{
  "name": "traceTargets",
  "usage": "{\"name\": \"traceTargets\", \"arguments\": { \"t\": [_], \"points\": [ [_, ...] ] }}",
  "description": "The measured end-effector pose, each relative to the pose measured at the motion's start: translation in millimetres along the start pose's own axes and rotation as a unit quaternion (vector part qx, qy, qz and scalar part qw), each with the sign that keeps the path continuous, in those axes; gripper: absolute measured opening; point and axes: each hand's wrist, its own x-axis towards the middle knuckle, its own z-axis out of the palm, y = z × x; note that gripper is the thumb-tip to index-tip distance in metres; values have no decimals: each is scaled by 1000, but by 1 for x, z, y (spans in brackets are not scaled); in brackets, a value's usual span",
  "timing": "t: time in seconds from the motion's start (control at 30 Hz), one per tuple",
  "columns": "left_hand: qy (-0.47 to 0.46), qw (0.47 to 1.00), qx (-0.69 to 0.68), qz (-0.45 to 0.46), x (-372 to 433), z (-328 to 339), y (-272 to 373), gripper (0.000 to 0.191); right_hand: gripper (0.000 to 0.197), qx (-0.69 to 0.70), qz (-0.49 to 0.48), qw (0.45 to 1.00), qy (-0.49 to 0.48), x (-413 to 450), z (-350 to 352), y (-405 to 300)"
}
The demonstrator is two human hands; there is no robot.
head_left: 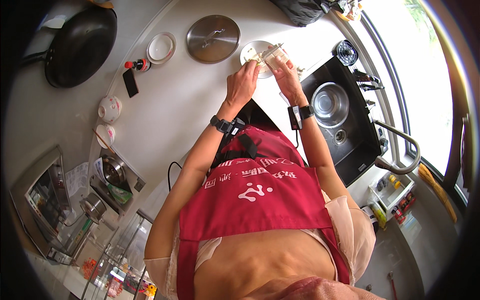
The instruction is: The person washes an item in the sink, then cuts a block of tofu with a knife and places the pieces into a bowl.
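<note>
My right hand (288, 77) grips a pale, ridged, block-shaped object (275, 57) above a white plate (267, 76). What the block is cannot be made out. My left hand (241, 85) pinches small pale pieces (259, 57) at the block's left end, fingertips close together. Other pale bits (250, 51) lie on the plate, partly hidden by both hands. To the left of the plate, a round steel pot lid (213, 39) rests on the white counter (176, 101). Both wrists wear black straps with small devices.
A black sink (352, 157) holds a steel bowl (330, 105) at right, under a curved faucet (407, 165). On the left are a white dish (161, 48), a red-capped bottle (141, 65), a phone (130, 83), patterned bowls (110, 109) and a black wok (84, 45).
</note>
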Motion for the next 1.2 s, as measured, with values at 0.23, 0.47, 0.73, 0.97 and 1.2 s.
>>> {"name": "traceTargets", "arguments": {
  "t": [0.23, 0.47, 0.73, 0.97, 1.2],
  "points": [
    [-60, 997, 13, -50, -5, 4, -3, 22, 62, 13, 1, 1000, 10, 4, -3, 2],
    [16, 985, -150, -89, 8, 11, -21, 33, 91, -237, -19, 970, -43, 7, -5, -11],
    [-107, 897, -403, -146, 29, 20, -45, 47, 107, -514, -50, 852, -80, 16, -5, -28],
    [-90, 767, -526, -358, 25, 26, -28, 32, 94, -410, 18, 911, 30, 9, -4, -14],
    [7, 707, -552, -441, 12, 52, -21, 33, 78, 15, 77, 996, 43, -2, -12, 29]
  ]
}}
